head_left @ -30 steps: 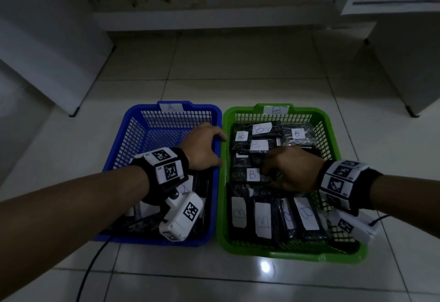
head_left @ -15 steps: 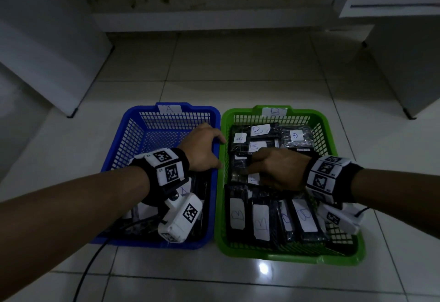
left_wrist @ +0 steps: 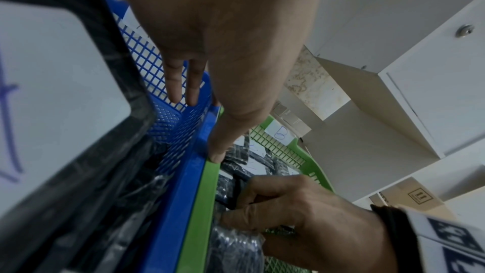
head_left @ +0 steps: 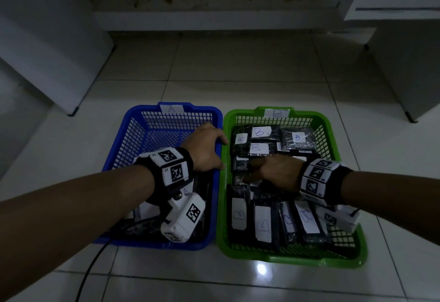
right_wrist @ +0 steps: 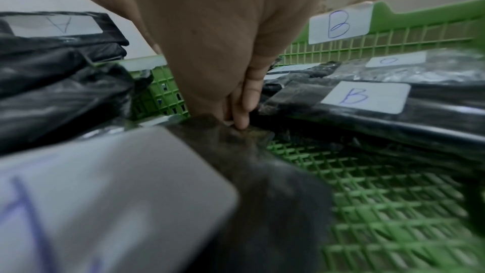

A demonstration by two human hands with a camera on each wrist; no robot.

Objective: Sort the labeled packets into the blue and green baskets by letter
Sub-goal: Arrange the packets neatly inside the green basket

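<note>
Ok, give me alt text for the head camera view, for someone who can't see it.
Seen from above, the right hand reaches into a green basket tagged B, among black packets labeled B, while the left hand rests on the shared edge of a blue basket tagged A. Both baskets sit side by side on a dim white tiled floor.

The head view is dim and bluish, with one small glare spot on the glossy floor tile (head_left: 261, 268) and bowed edges. In the right wrist view the nearest white label (right_wrist: 105, 200) is blurred; both wrist views stretch at the borders.
</note>
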